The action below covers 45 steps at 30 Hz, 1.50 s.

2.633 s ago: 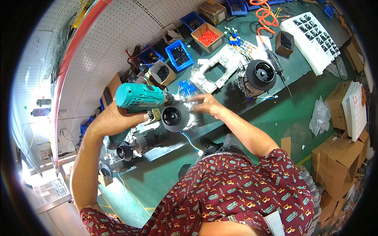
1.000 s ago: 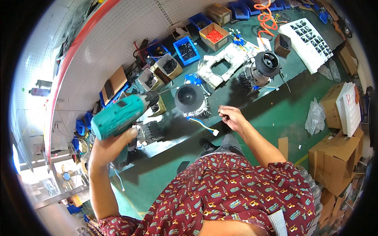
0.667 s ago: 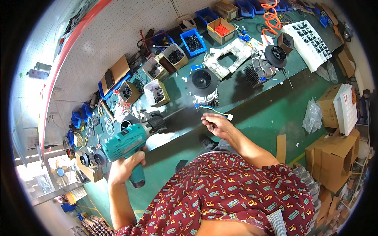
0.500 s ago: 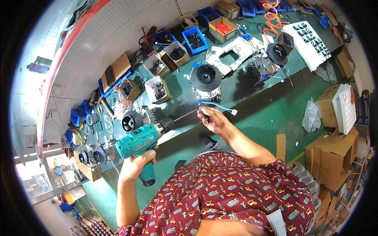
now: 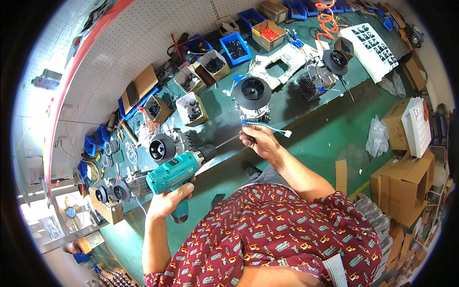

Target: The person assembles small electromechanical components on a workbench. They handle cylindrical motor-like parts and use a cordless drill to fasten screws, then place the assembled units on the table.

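Note:
My left hand (image 5: 168,200) is wrapped round the handle of a teal cordless drill (image 5: 173,171) with a black chuck. Its long thin bit (image 5: 226,140) points right, toward my right hand (image 5: 259,141). The fingers of that hand are pinched together where the bit ends; whatever is between them is hidden. Just beyond stands a motor unit with a black round fan wheel (image 5: 252,93) on top and a metal body (image 5: 253,114) at the bench edge. A white and blue lead with a white connector (image 5: 288,134) hangs past my right fingers.
Another fan motor (image 5: 162,147) lies left, behind the drill; one more (image 5: 335,62) stands right. Along the back are blue bins (image 5: 236,49), small boxes of black parts (image 5: 192,109) and an orange coiled hose (image 5: 327,24). Cardboard boxes (image 5: 400,186) stand on the floor at right.
The drill has moved slightly right, bringing its bit up to my right fingers. My right hand has shifted a little; the dark piece that showed in its fingers is now hidden.

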Each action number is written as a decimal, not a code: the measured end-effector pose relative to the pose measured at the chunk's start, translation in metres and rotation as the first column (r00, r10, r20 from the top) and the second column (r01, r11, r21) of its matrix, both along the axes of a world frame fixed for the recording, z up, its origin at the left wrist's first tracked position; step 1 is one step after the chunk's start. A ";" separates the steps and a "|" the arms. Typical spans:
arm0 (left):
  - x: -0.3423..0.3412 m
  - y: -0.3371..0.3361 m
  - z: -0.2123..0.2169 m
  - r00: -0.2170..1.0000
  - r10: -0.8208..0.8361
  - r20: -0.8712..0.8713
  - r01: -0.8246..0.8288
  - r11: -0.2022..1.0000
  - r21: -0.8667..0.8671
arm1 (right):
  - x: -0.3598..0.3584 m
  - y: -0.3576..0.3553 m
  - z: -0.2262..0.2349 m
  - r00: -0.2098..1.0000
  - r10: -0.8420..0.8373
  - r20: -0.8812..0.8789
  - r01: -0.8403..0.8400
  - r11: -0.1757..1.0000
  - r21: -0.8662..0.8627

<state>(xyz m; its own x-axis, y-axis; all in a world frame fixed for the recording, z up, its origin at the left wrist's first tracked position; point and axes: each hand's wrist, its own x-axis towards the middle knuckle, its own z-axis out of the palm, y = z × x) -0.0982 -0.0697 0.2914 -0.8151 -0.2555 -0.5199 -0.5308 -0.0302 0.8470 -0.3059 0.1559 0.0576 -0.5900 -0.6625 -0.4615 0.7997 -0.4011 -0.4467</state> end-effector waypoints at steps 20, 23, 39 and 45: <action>-0.016 0.000 -0.008 0.971 -0.235 -0.051 0.192 0.885 -0.423 | -0.011 -0.017 0.004 0.900 0.022 0.436 0.134 0.936 -0.324; -0.019 0.003 -0.009 0.978 -0.209 -0.023 0.181 0.892 -0.415 | -0.015 -0.017 0.002 0.905 0.089 0.416 0.076 0.928 -0.364; -0.068 -0.013 0.028 0.930 -0.341 0.140 0.368 0.843 -0.392 | -0.009 -0.011 0.018 0.966 0.084 0.243 -0.044 0.985 -0.167; -0.156 -0.010 0.087 0.802 -0.569 0.183 0.592 0.714 -0.373 | -0.018 0.035 -0.010 0.989 -0.002 -0.145 0.069 0.889 0.453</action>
